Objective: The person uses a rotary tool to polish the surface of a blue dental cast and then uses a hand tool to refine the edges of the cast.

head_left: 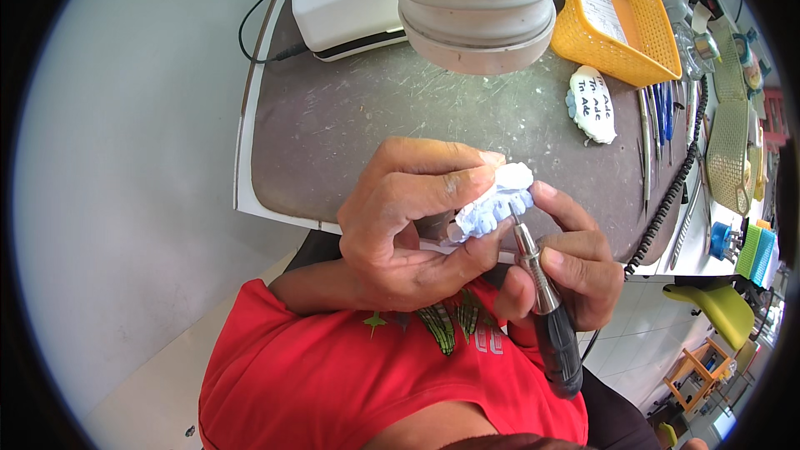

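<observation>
A pale blue and white plaster dental cast is held up over the near edge of the bench. My left hand grips it between thumb and fingers, with the row of teeth turned toward me. My right hand is closed round a rotary handpiece with a metal front and a black rear. The thin bur at its tip points up at the cast's teeth; whether it touches them I cannot tell. A fingertip of my right hand rests by the cast's right end. A second plaster cast, with handwriting on it, lies farther back on the bench.
A ribbed white hose hangs over the far side of the grey bench mat. Behind it stands a white machine. A yellow basket, several slim hand tools and a coiled black cord are at the right.
</observation>
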The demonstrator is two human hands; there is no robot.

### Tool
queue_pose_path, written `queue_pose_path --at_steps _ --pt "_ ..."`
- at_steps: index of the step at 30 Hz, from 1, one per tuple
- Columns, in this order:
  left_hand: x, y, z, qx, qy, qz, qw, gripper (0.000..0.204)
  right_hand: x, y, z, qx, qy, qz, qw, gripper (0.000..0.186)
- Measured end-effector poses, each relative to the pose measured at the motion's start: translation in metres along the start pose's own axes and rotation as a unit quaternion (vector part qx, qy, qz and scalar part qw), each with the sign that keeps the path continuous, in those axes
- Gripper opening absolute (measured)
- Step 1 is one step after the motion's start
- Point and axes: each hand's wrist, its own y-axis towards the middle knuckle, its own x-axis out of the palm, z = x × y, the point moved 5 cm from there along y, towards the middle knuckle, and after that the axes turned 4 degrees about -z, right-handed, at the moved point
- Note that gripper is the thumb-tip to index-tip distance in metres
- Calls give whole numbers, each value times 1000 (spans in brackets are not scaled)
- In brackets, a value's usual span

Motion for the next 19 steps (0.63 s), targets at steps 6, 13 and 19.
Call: queue_pose_path --at_steps 6,13,19 --pt "0 0 2 -8 -3 -5 1000 39 -1 2 -2 -3 2 -24 1000 40" --pt "0 0 2 -2 27 -62 998 39 -1 0 0 -2 -4 1 1000 38" --pt "-2 6 5 38 -40 -24 998 37 -6 -15 11 -36 108 140 984 37"
